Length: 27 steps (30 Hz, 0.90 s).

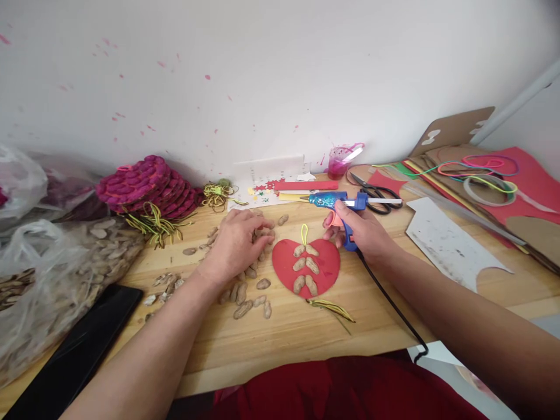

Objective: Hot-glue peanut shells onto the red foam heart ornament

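A red paper heart (326,271) lies on the wooden table (289,338) with several peanut shells (306,265) stuck on it in two columns and a yellow string loop (303,232) at its top. My right hand (361,230) grips a blue glue gun (336,204) just right of the heart, nozzle pointing left. My left hand (238,239) rests palm down on a scatter of loose peanuts (247,291), fingers curled over some of them near the heart's left edge. What the fingers hold is hidden.
A pile of magenta finished hearts (146,184) and yellow strings (153,224) sits at the back left. A plastic bag of peanuts (56,274) and a black slab (83,344) lie at left. Scissors (376,192), a pink cup (339,160), cardboard and coloured bands (485,172) fill the right.
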### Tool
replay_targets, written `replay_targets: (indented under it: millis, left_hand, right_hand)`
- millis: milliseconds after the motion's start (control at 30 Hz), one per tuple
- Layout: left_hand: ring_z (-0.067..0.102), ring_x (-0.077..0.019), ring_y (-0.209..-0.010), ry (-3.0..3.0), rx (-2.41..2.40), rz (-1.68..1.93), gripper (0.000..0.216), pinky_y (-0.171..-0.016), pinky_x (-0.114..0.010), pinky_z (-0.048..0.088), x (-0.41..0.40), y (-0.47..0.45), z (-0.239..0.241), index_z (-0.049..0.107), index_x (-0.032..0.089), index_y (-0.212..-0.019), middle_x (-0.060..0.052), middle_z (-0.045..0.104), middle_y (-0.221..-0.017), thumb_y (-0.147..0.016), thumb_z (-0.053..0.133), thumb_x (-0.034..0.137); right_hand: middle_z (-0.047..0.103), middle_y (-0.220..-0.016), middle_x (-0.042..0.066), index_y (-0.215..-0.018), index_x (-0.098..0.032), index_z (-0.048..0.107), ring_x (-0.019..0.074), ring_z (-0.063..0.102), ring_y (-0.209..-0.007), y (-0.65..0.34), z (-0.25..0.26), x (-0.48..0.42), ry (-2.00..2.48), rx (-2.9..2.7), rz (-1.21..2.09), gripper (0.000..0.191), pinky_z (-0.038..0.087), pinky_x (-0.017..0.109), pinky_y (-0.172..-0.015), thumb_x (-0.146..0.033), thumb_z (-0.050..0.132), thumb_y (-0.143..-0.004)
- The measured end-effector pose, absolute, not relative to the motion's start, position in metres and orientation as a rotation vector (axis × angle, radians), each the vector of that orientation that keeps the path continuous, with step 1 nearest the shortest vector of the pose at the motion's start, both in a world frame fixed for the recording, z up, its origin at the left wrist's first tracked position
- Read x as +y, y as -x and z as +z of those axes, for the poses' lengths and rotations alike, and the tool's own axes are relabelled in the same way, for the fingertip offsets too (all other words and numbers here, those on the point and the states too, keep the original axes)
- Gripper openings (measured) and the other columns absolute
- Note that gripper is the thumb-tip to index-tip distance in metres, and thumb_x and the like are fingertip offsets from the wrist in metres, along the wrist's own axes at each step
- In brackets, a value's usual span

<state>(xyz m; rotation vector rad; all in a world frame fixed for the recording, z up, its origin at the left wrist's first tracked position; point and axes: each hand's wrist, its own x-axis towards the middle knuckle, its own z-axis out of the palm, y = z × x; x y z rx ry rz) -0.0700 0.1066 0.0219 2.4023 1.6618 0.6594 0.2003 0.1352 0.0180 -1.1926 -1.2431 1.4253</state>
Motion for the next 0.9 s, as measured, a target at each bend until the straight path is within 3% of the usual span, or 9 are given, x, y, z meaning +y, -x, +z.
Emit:
replay_targets:
  millis: [400, 600, 733, 900]
  left_hand:
    - [0.055, -0.0301, -0.108, -2.27, 1.791, 0.504, 0.016, -0.099, -0.048, 0.044, 0.1047, 0.0642, 0.0221, 0.076, 0.024, -0.1, -0.007, 0.07, -0.099, -0.088, 0.066, 0.028]
    - [0.06, -0.0253, -0.106, -2.292, 1.718, 0.578, 0.03, -0.101, -0.045, 0.043, 0.1067, 0.0675, 0.0202, 0.075, 0.026, -0.111, -0.005, 0.073, -0.106, -0.092, 0.054, 0.014]
    - [0.061, -0.0261, -0.102, -2.306, 1.718, 0.623, 0.019, -0.099, -0.046, 0.043, 0.1072, 0.0673, 0.0206, 0.076, 0.024, -0.107, -0.005, 0.075, -0.104, -0.092, 0.064, 0.025]
    - [0.06, -0.0274, -0.1, -2.32, 1.755, 0.586, 0.022, -0.094, -0.045, 0.044, 0.1059, 0.0644, 0.0213, 0.076, 0.025, -0.109, -0.004, 0.075, -0.095, -0.088, 0.07, 0.025]
  right_hand:
    - [0.069, -0.074, 0.005, -0.071, -0.017, 0.067, 0.0134, 0.065, -0.055, -0.2018, 0.0103, 0.1382, 1.164, -1.259, 1.451, 0.053, 0.047, 0.019, -0.041, -0.07, 0.07, -0.079]
    - [0.067, -0.074, 0.006, -0.072, -0.017, 0.067, 0.0152, 0.067, -0.059, -0.2006, 0.0137, 0.1358, 1.184, -1.247, 1.443, 0.053, 0.048, 0.019, -0.042, -0.07, 0.071, -0.079]
    - [0.067, -0.077, 0.005, -0.074, -0.017, 0.067, 0.0153, 0.068, -0.061, -0.1988, 0.0166, 0.134, 1.186, -1.236, 1.446, 0.053, 0.048, 0.019, -0.041, -0.07, 0.073, -0.077]
    - [0.066, -0.076, 0.005, -0.073, -0.017, 0.067, 0.0144, 0.066, -0.06, -0.198, 0.0181, 0.132, 1.204, -1.25, 1.44, 0.053, 0.048, 0.019, -0.042, -0.07, 0.071, -0.079]
